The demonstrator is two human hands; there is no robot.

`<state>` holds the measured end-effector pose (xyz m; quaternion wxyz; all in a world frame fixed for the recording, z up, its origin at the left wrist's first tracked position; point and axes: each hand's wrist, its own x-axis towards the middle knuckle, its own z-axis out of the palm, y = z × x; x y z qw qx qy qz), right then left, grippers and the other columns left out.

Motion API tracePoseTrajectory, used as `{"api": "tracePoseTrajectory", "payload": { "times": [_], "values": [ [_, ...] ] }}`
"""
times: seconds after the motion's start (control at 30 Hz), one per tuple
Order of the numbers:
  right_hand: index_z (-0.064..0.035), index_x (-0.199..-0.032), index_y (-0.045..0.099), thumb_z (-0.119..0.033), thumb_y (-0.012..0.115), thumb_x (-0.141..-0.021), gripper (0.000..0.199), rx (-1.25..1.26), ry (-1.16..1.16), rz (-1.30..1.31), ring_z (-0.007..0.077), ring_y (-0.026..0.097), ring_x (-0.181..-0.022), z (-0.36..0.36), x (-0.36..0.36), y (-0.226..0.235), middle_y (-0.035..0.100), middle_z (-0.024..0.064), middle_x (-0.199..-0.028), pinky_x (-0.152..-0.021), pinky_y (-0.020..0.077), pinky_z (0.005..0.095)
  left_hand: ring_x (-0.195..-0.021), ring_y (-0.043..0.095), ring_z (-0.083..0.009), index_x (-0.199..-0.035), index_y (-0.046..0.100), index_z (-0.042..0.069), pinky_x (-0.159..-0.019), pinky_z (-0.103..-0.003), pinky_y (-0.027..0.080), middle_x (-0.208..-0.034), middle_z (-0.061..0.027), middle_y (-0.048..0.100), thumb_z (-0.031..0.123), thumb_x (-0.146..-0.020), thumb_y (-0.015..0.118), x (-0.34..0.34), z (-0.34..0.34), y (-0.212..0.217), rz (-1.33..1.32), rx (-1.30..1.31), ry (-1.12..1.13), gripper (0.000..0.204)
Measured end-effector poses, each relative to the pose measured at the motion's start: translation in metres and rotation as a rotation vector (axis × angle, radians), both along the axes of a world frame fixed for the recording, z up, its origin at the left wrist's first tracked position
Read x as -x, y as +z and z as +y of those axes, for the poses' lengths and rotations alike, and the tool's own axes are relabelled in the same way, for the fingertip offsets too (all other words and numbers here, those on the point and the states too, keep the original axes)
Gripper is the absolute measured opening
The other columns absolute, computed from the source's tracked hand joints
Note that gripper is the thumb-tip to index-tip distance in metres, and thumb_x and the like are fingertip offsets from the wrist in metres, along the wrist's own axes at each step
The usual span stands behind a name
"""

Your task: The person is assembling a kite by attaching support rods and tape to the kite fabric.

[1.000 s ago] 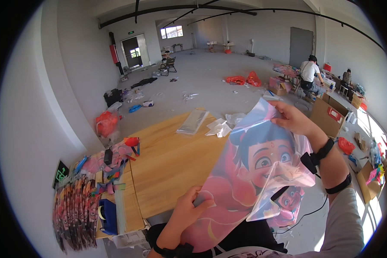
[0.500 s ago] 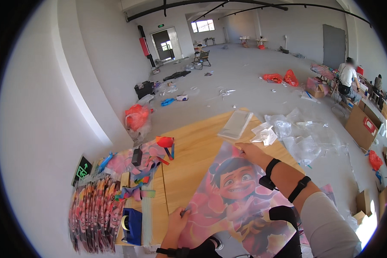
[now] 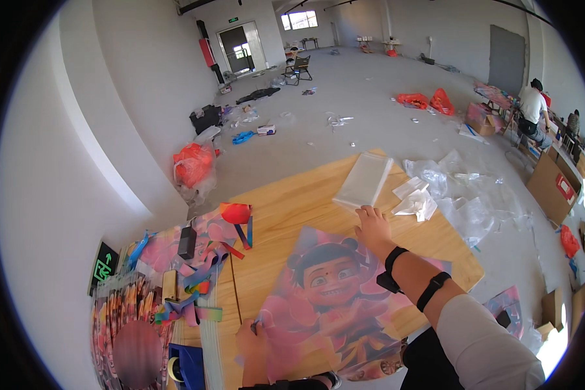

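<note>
Printed sheet (image 3: pixel 328 296) is spread on the counter (image 3: pixel 286 198), left edge pinched by the fingers of the left hand (image 3: pixel 250 341). Step judged: clear plastic pack (image 3: pixel 365 181) picked from by the right hand (image 3: pixel 374 229) — finger closure can't be told, fingertip grip needed next; open carton (image 3: pixel 543 181) contents can't be seen.

Smooth, plastic-looking printed sheet (image 3: pixel 335 312), glossy clear plastic packet (image 3: pixel 365 179), smooth wood-grained tabletop (image 3: pixel 283 201), crinkled shiny plastic film (image 3: pixel 468 214).
</note>
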<state>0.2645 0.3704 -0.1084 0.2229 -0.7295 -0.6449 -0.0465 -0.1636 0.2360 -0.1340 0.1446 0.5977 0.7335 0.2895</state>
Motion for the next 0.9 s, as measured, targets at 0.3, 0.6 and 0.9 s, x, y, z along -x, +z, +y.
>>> {"api": "tracePoseTrajectory", "payload": {
  "times": [0.3, 0.6, 0.9],
  "values": [
    [-0.0017, -0.149, 0.040, -0.044, 0.064, -0.090, 0.076, 0.124, -0.012, -0.148, 0.0305, 0.044, -0.139, 0.042, -0.015, -0.029, 0.048, 0.0127, -0.149, -0.114, 0.0349, 0.0474, -0.122, 0.055, -0.0392, -0.125, 0.061, 0.005, -0.100, -0.050, 0.043, -0.131, -0.0162, 0.060, 0.012, -0.085, 0.070, -0.029, -0.016, 0.014, 0.333, -0.243, -0.059, 0.042],
    [-0.0040, -0.154, 0.033, -0.047, 0.051, -0.098, 0.074, 0.244, 0.033, -0.234, 0.0318, 0.031, -0.150, 0.068, -0.032, -0.036, 0.034, 0.0149, -0.161, -0.123, 0.0231, 0.0492, -0.135, 0.048, -0.0367, -0.133, 0.060, 0.005, -0.109, -0.054, 0.037, -0.139, -0.0165, 0.058, 0.027, -0.090, 0.067, -0.053, -0.015, -0.001, 0.287, -0.135, -0.294, 0.049],
    [-0.0074, -0.154, 0.033, -0.038, 0.053, -0.099, 0.066, 0.228, -0.034, -0.211, 0.0313, 0.031, -0.150, 0.087, -0.051, -0.045, 0.031, 0.0136, -0.163, -0.123, 0.0240, 0.0481, -0.136, 0.045, -0.0409, -0.132, 0.060, 0.005, -0.111, -0.054, 0.035, -0.143, -0.0183, 0.054, 0.027, -0.089, 0.068, -0.056, -0.012, 0.001, 0.316, -0.124, -0.314, 0.050]
  ]
}}
